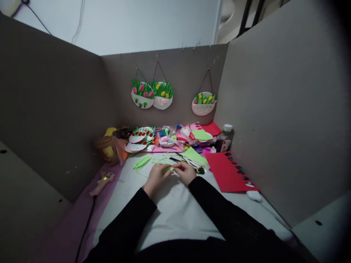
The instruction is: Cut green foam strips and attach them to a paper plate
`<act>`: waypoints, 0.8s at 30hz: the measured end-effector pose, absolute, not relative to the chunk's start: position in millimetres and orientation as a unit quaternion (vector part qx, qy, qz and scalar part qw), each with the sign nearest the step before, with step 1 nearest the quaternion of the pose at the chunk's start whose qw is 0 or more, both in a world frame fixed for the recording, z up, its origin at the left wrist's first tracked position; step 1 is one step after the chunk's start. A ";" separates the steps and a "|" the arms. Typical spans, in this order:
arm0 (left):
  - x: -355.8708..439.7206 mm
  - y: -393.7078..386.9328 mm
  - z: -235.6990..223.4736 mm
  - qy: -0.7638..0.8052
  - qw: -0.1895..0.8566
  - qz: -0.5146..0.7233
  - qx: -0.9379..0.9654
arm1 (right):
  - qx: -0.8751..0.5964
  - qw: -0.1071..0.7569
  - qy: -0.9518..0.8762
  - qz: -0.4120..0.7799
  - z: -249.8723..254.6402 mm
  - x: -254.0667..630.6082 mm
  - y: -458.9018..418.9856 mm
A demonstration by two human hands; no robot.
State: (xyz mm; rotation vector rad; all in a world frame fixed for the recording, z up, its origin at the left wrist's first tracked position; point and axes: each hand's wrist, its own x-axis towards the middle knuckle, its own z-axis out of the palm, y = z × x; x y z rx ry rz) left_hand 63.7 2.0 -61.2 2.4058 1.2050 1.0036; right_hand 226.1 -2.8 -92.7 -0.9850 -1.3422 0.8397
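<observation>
My left hand (157, 178) and my right hand (187, 173) meet over the white-covered table. Between their fingertips is a small light green paper piece (172, 168), pinched from both sides and mostly hidden by the fingers. Left of my left hand lies a pile of thin light green paper strips (142, 162), with more thin strips scattered behind it. Just beyond my right hand are tools with black and yellow handles (201, 170), too small to name surely, and a light green paper sheet (195, 156).
A red sheet (229, 171) with cut-outs along one edge lies right. At left is a pink glue gun (102, 182) with a lit green light. Decorated paper plates (138, 137) and craft supplies crowd the back; finished plates (204, 106) hang on the grey partition.
</observation>
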 end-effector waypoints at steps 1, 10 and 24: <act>63.9 1.8 -61.1 0.417 0.136 0.337 0.833 | -0.426 0.593 -0.581 0.359 -94.0 226.5 -2.0; 67.4 -4.6 -62.0 0.388 0.180 0.322 0.845 | -0.448 0.600 -0.568 0.343 -97.1 230.4 3.3; 68.7 -3.6 -61.2 0.421 0.176 0.401 0.795 | -0.446 0.586 -0.567 0.368 -90.2 228.4 0.8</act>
